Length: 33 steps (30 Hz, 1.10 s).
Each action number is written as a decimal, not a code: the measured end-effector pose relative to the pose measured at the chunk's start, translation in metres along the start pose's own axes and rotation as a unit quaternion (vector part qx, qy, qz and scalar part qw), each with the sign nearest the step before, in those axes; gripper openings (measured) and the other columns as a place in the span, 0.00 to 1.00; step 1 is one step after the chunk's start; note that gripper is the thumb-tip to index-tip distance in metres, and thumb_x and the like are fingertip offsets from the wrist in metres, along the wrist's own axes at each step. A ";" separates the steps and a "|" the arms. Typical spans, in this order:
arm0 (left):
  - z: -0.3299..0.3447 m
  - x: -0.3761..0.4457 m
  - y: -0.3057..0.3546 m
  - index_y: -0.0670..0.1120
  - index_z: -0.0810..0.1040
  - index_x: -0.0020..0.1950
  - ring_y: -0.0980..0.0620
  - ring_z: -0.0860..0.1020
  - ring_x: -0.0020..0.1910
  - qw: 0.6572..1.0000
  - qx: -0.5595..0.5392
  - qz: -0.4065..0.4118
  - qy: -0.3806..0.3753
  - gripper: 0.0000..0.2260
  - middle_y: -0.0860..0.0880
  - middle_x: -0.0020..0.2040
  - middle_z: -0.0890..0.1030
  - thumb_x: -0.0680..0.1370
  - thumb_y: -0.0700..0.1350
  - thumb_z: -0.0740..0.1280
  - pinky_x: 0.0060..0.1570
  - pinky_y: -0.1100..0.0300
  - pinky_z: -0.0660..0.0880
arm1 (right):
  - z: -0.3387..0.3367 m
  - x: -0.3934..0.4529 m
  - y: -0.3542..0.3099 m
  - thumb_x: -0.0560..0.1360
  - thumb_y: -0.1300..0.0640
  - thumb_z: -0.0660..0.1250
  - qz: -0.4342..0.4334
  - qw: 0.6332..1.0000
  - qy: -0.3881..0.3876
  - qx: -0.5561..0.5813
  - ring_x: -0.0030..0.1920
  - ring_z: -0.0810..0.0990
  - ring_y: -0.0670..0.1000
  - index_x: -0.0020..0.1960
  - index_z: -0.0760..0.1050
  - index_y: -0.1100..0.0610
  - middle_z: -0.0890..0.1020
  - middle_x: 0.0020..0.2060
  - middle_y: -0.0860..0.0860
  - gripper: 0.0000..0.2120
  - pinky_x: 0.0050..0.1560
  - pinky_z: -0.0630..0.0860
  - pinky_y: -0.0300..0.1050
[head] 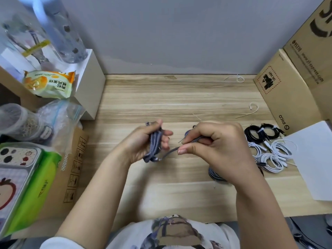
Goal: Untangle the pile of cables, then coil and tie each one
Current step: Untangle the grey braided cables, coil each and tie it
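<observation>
Nearest the wearer, low on the wooden surface (179,191) at about five o'clock from the hands, a loose run of the grey braided cable (214,174) lay partly hidden under the right wrist. Just above it, the left hand (143,143) was clamped around a folded bundle of grey braided cable (154,141), fingers wrapped over the loops. The right hand (213,142) was pinched shut on the free tail of that cable, with a short taut span (169,151) bridging the two hands. The step looked like coiling, with tying not yet begun.

To do it well, the left hand would need to hold the loops flat and even while the right fed the slack in without twist. Lifting the trailing run clear of the wrist would stop it snagging.

At three o'clock, beside the right hand, coiled white cables (271,155) lay bunched together. Just beyond them lay tied black cables (258,134). These looked finished.

Farther out, at about one o'clock, loose white ties (251,109) lay on the surface near a cardboard box (280,94). One of these would likely serve next, so leaving the right hand free to reach seemed wise.
</observation>
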<state>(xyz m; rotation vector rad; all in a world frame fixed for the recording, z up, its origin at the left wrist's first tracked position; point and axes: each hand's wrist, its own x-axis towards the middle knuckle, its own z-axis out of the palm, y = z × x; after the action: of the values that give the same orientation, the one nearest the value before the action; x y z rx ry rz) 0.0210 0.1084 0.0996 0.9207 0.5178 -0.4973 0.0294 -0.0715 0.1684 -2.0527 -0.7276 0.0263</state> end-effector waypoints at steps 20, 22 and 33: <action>-0.004 -0.018 0.003 0.35 0.74 0.47 0.46 0.73 0.29 0.884 -0.285 0.033 -0.369 0.21 0.41 0.32 0.78 0.80 0.54 0.59 0.47 0.54 0.71 | 0.037 0.000 0.049 0.77 0.57 0.65 0.193 0.974 -0.059 0.104 0.25 0.66 0.40 0.48 0.82 0.55 0.70 0.25 0.45 0.07 0.33 0.63 0.38; -0.008 -0.017 0.006 0.34 0.74 0.50 0.44 0.76 0.33 0.891 -0.310 0.052 -0.327 0.20 0.40 0.34 0.77 0.80 0.53 0.60 0.50 0.53 0.72 | 0.038 -0.003 0.045 0.78 0.57 0.63 0.171 0.976 -0.129 0.024 0.27 0.68 0.41 0.53 0.80 0.56 0.70 0.25 0.45 0.08 0.34 0.66 0.41; 0.005 -0.020 0.006 0.34 0.76 0.59 0.46 0.83 0.48 0.975 -0.133 0.163 -0.075 0.39 0.38 0.53 0.82 0.74 0.67 0.48 0.53 0.54 0.78 | 0.022 -0.001 -0.014 0.81 0.53 0.53 0.034 0.920 -0.242 -0.307 0.52 0.77 0.59 0.48 0.69 0.53 0.79 0.50 0.54 0.08 0.40 0.62 0.46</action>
<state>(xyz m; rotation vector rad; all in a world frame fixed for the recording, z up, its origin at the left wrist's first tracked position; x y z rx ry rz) 0.0099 0.1107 0.1181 0.6858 0.2792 -0.1901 0.0151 -0.0498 0.1661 -2.7171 -1.0643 0.4033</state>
